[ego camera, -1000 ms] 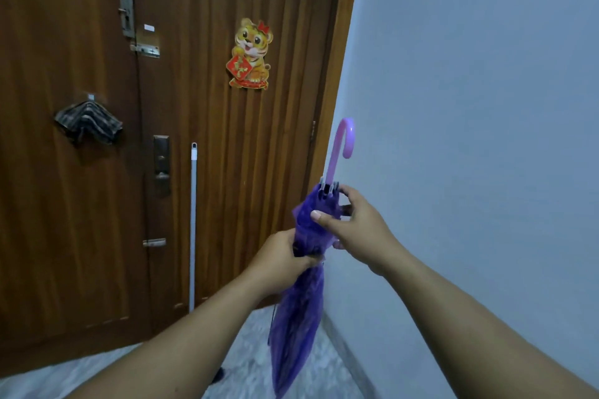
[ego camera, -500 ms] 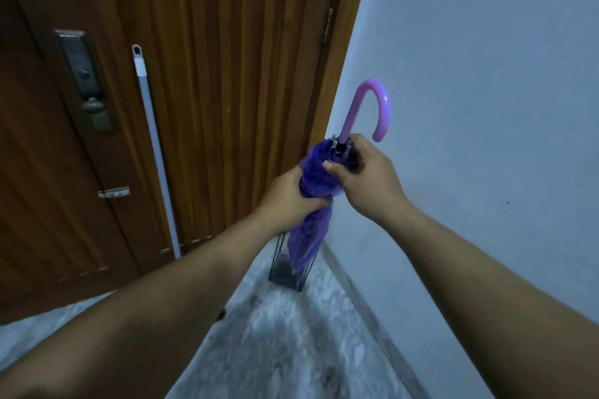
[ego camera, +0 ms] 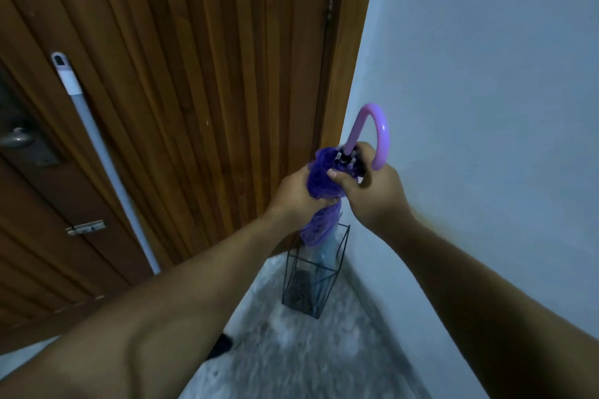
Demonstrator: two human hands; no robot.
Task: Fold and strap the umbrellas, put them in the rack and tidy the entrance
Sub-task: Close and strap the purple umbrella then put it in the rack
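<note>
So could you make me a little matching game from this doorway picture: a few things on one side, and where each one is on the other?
Things:
1. purple umbrella
2. wire rack
3. white pole
4. pink hooked handle

Places:
A. leaning against the wooden door
B. sticking up above the right hand
C. on the floor in the corner, by the wall
D. gripped by both hands, the left hand around its folds

Pairs: 1-D, 2-C, 3-A, 4-B
</note>
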